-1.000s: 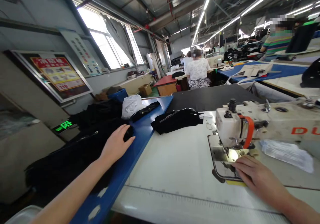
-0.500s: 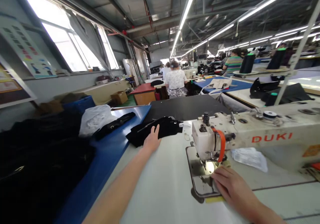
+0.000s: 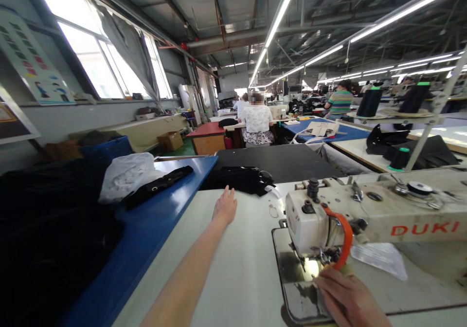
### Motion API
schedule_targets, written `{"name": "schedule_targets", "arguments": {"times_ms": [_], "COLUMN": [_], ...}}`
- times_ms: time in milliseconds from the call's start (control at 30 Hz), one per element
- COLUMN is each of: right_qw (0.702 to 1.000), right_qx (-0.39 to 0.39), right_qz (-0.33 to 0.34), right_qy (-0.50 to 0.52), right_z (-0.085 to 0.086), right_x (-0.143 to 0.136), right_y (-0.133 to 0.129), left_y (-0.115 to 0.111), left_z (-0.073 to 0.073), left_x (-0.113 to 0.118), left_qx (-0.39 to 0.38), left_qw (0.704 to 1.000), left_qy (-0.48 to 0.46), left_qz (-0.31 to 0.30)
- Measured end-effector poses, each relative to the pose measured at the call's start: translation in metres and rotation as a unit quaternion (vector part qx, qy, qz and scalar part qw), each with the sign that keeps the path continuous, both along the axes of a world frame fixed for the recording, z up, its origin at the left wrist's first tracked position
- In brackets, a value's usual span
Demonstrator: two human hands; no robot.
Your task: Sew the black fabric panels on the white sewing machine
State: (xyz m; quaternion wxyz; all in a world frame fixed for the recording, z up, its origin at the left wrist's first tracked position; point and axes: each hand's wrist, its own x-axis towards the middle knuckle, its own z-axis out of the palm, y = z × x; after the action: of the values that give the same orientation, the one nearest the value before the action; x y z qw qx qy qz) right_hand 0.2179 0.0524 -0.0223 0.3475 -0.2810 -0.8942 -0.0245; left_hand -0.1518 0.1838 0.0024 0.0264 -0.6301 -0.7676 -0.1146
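Note:
My left hand is open over the pale tabletop, its fingers stretched toward a bunch of black cloth pieces. The fingertips are just at the near edge of the cloth; whether they touch it I cannot tell. A white tag or strip sticks out of the pile's right end. My right hand is by the needle of a white sewing machine, fingers bent and pressed together beside the lit metal needle plate. Anything between those fingers is hidden. An orange strap hangs from the machine head.
To the left, a blue table bears a dark heap of cloth, a white plastic bag and a black strip with eyelets. A dark tabletop lies ahead. Thread cones stand at right. A person sits farther off.
The black cloth under my left hand has gone forward onto the pile, and that hand is off it. My right hand stays by the needle. The view has shifted slightly.

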Motion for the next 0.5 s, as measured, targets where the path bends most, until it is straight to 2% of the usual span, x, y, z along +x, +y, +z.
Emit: {"name": "schedule_targets", "arguments": {"times_ms": [67, 167, 367, 433, 500], "right_qw": [1.000, 0.999, 0.994, 0.994, 0.995], "right_qx": [0.015, 0.046, 0.090, 0.088, 0.078], "right_qz": [0.008, 0.024, 0.048, 0.046, 0.040], "right_qy": [-0.003, 0.008, 0.044, 0.045, 0.043], "right_z": [0.000, -0.001, -0.001, -0.001, -0.002], "right_x": [0.002, 0.004, 0.003, 0.003, 0.004], "right_y": [0.001, 0.002, 0.003, 0.002, 0.000], "left_y": [-0.017, -0.057, -0.166, -0.200, -0.229], "left_z": [0.000, 0.000, -0.005, 0.001, 0.024], "left_x": [0.008, 0.028, 0.068, 0.063, 0.041], "left_qx": [-0.005, -0.019, -0.054, -0.049, -0.009], "left_qw": [1.000, 0.999, 0.990, 0.988, 0.987], "left_qy": [-0.010, -0.026, -0.058, -0.077, -0.089], "left_qz": [-0.006, -0.034, -0.114, -0.127, -0.134]}}
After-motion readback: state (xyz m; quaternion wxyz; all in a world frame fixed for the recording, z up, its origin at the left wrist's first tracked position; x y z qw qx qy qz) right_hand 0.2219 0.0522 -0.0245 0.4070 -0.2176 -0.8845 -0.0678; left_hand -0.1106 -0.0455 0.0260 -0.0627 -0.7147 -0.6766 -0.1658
